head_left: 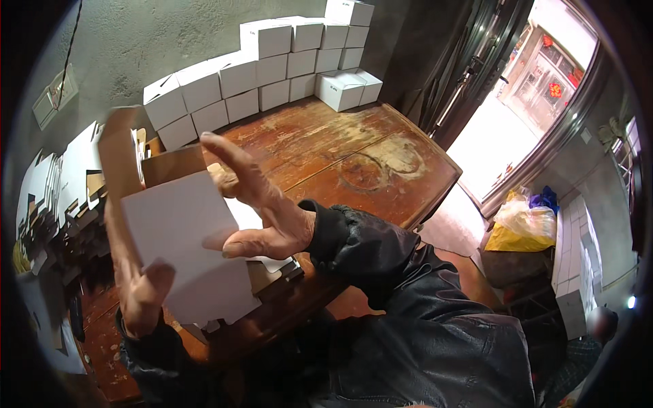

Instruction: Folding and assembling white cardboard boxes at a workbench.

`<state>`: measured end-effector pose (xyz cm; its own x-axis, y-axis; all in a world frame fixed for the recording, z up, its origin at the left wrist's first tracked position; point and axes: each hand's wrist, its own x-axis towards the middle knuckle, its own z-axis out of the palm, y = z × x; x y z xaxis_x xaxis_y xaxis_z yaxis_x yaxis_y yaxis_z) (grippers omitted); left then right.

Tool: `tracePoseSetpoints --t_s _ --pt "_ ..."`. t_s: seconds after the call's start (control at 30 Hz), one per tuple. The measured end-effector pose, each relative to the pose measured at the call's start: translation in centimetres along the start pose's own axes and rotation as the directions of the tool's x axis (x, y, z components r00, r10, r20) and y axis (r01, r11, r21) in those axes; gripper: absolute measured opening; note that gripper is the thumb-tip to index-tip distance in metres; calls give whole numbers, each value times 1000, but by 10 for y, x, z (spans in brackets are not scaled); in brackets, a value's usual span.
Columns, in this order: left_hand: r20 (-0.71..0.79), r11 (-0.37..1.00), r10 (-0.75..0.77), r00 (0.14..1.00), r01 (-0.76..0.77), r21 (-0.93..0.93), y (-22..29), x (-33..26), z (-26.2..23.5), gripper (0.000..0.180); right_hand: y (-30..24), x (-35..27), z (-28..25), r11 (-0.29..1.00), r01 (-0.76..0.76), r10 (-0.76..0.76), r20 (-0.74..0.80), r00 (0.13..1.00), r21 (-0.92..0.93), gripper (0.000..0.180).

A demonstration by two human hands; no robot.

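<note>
A white cardboard box [187, 238] with a brown inside is tilted up in front of me, its top flap [120, 146] standing raised at the far left. My left hand [138, 289] grips it along the left side, thumb against the white front face and fingers partly hidden behind. At the right edge of the box is my right hand [269, 214], with the index finger stretched out and the thumb apart from it, close to the white face. Whether that thumb touches the box I cannot tell. Below the box, more white and brown card pieces [269, 275] lie on the table edge.
Stacked white boxes [272, 68] line the wall side of the worn wooden table [381, 170]. Flat folded cartons [58, 180] are piled at the left. An open doorway [517, 109] lies at the right, near a yellow bag [520, 231]. Another person [578, 360] is at the lower right.
</note>
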<state>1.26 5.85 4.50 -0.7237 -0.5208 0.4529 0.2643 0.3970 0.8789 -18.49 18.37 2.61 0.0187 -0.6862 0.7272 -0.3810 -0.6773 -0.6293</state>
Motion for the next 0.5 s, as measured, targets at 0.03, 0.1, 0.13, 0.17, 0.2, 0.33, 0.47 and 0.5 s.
tracePoseSetpoints --t_s 0.03,0.1,0.13,0.17,0.2,0.33,0.47,0.5 --pt "-4 1000 29 1000 -29 6 -16 -8 -19 89 4 2 1 998 20 -23 47 999 51 114" --pt "66 958 51 997 -67 277 -62 -29 -65 65 6 7 -1 990 105 -97 -83 992 92 102" --pt "141 843 48 989 -116 525 -84 -39 -81 44 4 12 -15 954 244 -252 -23 968 -175 88" --pt "162 779 328 931 -363 511 -114 -45 -81 13 1 15 -24 834 379 -384 72 921 -401 76" --pt "290 714 294 911 -411 567 -123 -48 -82 7 -1 17 -24 822 356 -389 17 921 -445 62" --pt "464 506 494 736 -677 535 -61 14 -24 21 9 -3 -30 953 78 -171 -306 937 -294 59" --pt "386 768 422 821 -549 329 -36 11 -16 56 8 -1 -20 985 -169 160 -186 969 -36 51" --pt "304 979 96 948 -144 143 -28 6 -14 65 6 -2 -19 986 -167 161 -177 971 -23 51"
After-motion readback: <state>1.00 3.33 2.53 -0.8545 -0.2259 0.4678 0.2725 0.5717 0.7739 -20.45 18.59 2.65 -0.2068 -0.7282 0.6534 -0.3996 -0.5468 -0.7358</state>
